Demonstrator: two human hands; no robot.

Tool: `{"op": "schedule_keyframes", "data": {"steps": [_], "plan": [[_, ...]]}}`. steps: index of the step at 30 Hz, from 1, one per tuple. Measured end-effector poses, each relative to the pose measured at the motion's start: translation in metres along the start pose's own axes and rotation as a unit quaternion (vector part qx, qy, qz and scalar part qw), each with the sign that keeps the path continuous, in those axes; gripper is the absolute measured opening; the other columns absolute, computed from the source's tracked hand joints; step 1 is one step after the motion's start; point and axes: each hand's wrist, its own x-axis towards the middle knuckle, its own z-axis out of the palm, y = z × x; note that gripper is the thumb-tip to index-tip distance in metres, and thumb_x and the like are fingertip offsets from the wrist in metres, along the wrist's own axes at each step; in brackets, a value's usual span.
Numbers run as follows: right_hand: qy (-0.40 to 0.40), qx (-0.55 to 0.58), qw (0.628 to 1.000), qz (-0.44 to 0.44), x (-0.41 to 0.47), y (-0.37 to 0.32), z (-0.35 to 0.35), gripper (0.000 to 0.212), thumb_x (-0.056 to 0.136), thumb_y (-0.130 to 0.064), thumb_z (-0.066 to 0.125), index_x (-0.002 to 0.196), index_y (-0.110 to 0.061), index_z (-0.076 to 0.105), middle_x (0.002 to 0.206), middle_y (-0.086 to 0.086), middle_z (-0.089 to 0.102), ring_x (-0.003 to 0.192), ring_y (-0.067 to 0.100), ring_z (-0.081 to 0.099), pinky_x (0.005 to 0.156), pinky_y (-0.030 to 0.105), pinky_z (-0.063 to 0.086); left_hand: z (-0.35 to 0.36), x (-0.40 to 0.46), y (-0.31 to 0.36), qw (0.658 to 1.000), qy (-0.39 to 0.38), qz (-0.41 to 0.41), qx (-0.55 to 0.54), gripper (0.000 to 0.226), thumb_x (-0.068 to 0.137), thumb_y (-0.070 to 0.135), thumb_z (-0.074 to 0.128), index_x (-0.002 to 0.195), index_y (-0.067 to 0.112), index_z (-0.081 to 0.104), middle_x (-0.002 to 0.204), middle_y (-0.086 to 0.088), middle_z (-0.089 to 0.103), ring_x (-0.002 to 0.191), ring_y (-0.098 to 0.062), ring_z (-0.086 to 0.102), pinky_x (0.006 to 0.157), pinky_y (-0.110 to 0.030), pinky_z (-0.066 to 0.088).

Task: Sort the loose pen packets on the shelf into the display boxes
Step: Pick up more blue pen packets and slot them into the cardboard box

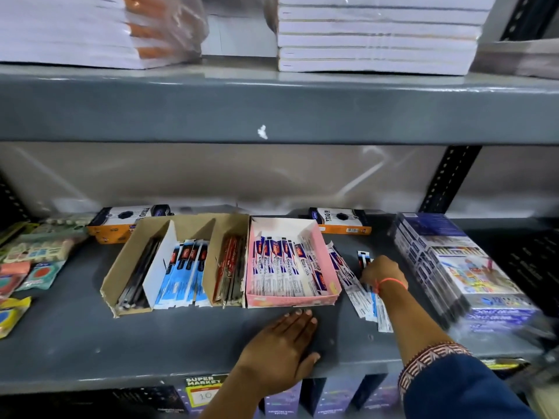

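Observation:
On the grey shelf stand a brown divided display box with black, blue and red pen packets, and a pink display box holding white-and-blue packets. To the right of the pink box lies a fanned heap of loose pen packets. My right hand reaches over this heap with fingers closed on a small black-and-white pen packet. Flat on the shelf in front of the pink box rests my left hand, palm down and holding nothing.
A wrapped stack of colour-pen boxes stands right of the heap. Two orange-and-white boxes lie at the back. Eraser packs fill the left end. Notebook stacks sit on the upper shelf, whose edge overhangs.

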Motion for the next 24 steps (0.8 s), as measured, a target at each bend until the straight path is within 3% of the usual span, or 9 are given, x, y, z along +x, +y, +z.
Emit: {"op": "schedule_keyframes", "data": {"steps": [4,7,10,13,16,20,24], "plan": [[-0.025,0.011,1.0,-0.014,0.008,-0.002,-0.007,0.029,0.082,-0.003,0.056,0.109,0.004,0.063,0.091,0.017,0.064,0.083,0.031,0.063,0.085,0.038,0.052,-0.007,0.002,0.001,1.0,-0.016,-0.018,-0.006,0.052,0.082,0.055,0.032,0.107,0.031,0.071,0.109,0.015,0.07,0.101,0.001,0.063,0.087,-0.017,0.049],[0.006,0.0,0.999,-0.035,0.019,-0.002,-0.011,0.024,0.086,-0.007,0.052,0.105,0.003,0.063,0.094,0.018,0.066,0.079,0.03,0.06,0.084,0.039,0.053,-0.008,0.002,0.001,0.999,-0.037,-0.034,-0.021,0.054,0.085,0.054,0.027,0.108,0.031,0.07,0.11,0.015,0.07,0.103,0.001,0.063,0.089,-0.018,0.049],[-0.008,-0.045,0.997,-0.063,0.028,-0.008,-0.012,0.034,0.086,-0.019,0.061,0.113,0.0,0.061,0.114,0.022,0.063,0.103,0.035,0.061,0.096,0.045,0.049,-0.01,0.001,0.001,0.998,-0.041,-0.046,-0.021,0.062,0.096,0.049,0.012,0.11,0.031,0.069,0.112,0.015,0.069,0.105,0.0,0.062,0.089,-0.017,0.049],[-0.021,-0.134,0.987,-0.083,0.032,-0.018,-0.011,0.05,0.085,-0.026,0.063,0.128,-0.005,0.052,0.137,0.02,0.048,0.127,0.039,0.042,0.108,0.047,0.038,-0.011,0.0,0.002,0.998,-0.024,-0.051,-0.007,0.065,0.096,0.048,0.008,0.11,0.032,0.069,0.113,0.015,0.068,0.105,0.0,0.062,0.09,-0.016,0.049],[-0.068,-0.126,0.987,-0.076,0.038,-0.028,-0.012,0.045,0.086,-0.015,0.062,0.126,0.003,0.054,0.136,0.026,0.05,0.129,0.042,0.044,0.108,0.048,0.04,-0.012,0.001,0.002,0.998,-0.04,-0.055,-0.012,0.062,0.095,0.051,0.01,0.111,0.035,0.068,0.114,0.018,0.067,0.105,0.002,0.061,0.09,-0.014,0.048],[-0.071,-0.054,0.991,-0.098,0.034,-0.038,-0.015,0.045,0.089,-0.009,0.058,0.13,0.008,0.048,0.142,0.027,0.042,0.136,0.041,0.034,0.11,0.048,0.034,-0.012,0.002,0.0,0.998,-0.059,-0.016,0.01,0.051,0.08,0.067,0.039,0.114,0.038,0.065,0.115,0.021,0.066,0.107,0.005,0.059,0.091,-0.013,0.046],[-0.065,-0.032,0.988,-0.133,0.029,-0.045,-0.019,0.046,0.089,-0.003,0.057,0.131,0.013,0.044,0.144,0.03,0.038,0.137,0.042,0.029,0.111,0.048,0.03,-0.009,0.001,-0.002,0.997,-0.065,-0.022,0.018,0.051,0.085,0.064,0.034,0.116,0.035,0.065,0.117,0.018,0.065,0.109,0.003,0.059,0.092,-0.014,0.046]]}}
